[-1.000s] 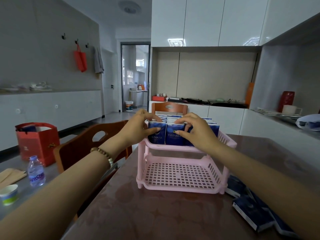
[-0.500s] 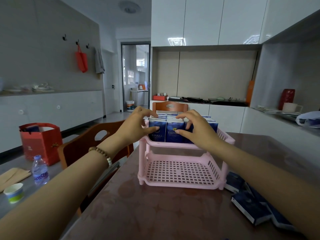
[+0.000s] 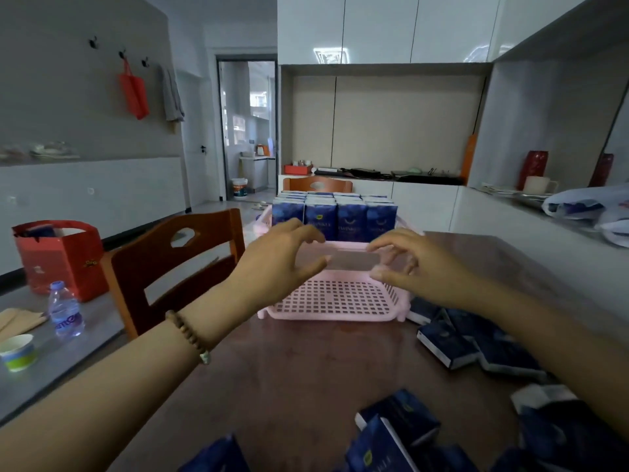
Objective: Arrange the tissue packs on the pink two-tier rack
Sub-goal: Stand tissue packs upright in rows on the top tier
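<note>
We see the pink rack (image 3: 333, 303) standing on the brown bench (image 3: 289, 369), its top tier filled with dark blue tissue packs (image 3: 350, 219) upright in rows; the rear rows are mostly hidden behind the front one. Our left hand (image 3: 282, 257) and right hand (image 3: 420, 267) hover just before the top tier's front rim, each grip wide, thumb apart from loosely curved fingers, holding nothing (blur smears the right fingertips, so we cannot tell whether they touch the rim). The hands cover the rack's front posts. Loose packs (image 3: 449, 345) lie on the bench right of the rack, partly under the right forearm, and nearer packs (image 3: 398, 424) are cut off by the bottom edge.
</note>
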A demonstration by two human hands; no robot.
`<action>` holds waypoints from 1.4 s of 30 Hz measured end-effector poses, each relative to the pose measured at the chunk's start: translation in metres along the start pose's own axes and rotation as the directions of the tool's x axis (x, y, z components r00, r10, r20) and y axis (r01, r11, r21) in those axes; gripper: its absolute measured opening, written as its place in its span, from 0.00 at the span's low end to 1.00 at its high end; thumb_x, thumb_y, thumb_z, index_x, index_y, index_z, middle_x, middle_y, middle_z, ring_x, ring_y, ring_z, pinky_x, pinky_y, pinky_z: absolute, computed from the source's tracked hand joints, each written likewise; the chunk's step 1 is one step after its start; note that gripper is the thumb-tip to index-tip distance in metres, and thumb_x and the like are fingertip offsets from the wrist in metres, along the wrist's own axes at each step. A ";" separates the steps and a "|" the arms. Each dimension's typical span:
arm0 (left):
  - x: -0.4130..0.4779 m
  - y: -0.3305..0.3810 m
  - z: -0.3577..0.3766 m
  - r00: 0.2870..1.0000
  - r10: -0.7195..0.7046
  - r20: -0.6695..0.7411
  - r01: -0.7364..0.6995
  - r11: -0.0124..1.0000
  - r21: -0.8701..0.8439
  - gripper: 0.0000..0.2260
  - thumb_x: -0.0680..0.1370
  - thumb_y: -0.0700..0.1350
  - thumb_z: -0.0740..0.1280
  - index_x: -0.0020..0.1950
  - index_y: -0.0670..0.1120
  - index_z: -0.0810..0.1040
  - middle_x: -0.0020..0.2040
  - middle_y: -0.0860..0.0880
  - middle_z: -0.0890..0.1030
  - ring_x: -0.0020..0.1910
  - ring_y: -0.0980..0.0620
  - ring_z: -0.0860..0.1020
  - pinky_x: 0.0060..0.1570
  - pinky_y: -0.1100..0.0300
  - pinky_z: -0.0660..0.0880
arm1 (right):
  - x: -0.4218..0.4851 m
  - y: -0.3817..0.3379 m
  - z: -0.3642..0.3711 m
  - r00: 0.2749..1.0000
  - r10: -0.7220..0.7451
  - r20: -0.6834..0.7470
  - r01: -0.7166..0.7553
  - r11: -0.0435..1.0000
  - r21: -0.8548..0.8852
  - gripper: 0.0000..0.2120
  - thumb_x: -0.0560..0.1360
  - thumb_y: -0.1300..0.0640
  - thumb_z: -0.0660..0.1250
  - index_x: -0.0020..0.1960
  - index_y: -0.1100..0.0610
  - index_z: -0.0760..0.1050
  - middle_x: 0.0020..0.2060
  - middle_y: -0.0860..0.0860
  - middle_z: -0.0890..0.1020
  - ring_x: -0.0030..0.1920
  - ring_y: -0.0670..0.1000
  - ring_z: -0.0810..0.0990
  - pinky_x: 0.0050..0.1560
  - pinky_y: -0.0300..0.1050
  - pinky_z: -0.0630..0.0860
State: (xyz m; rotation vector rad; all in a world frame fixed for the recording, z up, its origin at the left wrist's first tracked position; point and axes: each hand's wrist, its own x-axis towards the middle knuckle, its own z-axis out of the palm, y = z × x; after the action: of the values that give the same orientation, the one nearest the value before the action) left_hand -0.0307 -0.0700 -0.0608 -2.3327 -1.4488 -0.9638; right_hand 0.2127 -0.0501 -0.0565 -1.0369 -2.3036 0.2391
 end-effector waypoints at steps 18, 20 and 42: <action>-0.047 0.059 0.090 0.705 0.230 0.670 0.210 0.836 -0.507 0.13 0.71 0.53 0.73 0.48 0.46 0.81 0.45 0.48 0.83 0.42 0.54 0.79 0.43 0.67 0.74 | -0.098 0.034 0.034 0.772 0.232 0.592 -0.375 0.918 0.129 0.18 0.68 0.45 0.74 0.57 0.41 0.77 0.48 0.41 0.82 0.51 0.45 0.80 0.59 0.46 0.75; -0.049 0.059 0.092 0.692 0.237 0.682 0.201 0.844 -0.497 0.14 0.70 0.54 0.73 0.48 0.45 0.80 0.45 0.47 0.82 0.42 0.52 0.79 0.43 0.63 0.74 | -0.098 0.036 0.038 0.771 0.218 0.599 -0.355 0.927 0.120 0.19 0.66 0.43 0.74 0.56 0.38 0.76 0.54 0.52 0.81 0.56 0.51 0.78 0.62 0.51 0.74; -0.039 0.058 0.099 0.690 0.150 0.708 0.508 0.597 -0.621 0.13 0.73 0.40 0.71 0.54 0.39 0.73 0.42 0.40 0.78 0.42 0.48 0.75 0.42 0.58 0.71 | -0.099 0.045 0.021 0.816 0.246 0.524 -0.473 0.804 0.360 0.18 0.71 0.57 0.71 0.58 0.51 0.69 0.52 0.47 0.80 0.50 0.46 0.80 0.54 0.43 0.76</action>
State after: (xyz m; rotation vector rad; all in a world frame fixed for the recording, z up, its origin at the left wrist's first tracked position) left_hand 0.0483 -0.0760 -0.1524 -3.5954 -1.8280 -0.9089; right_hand 0.2803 -0.0900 -0.1351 -1.2486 -2.2090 1.2746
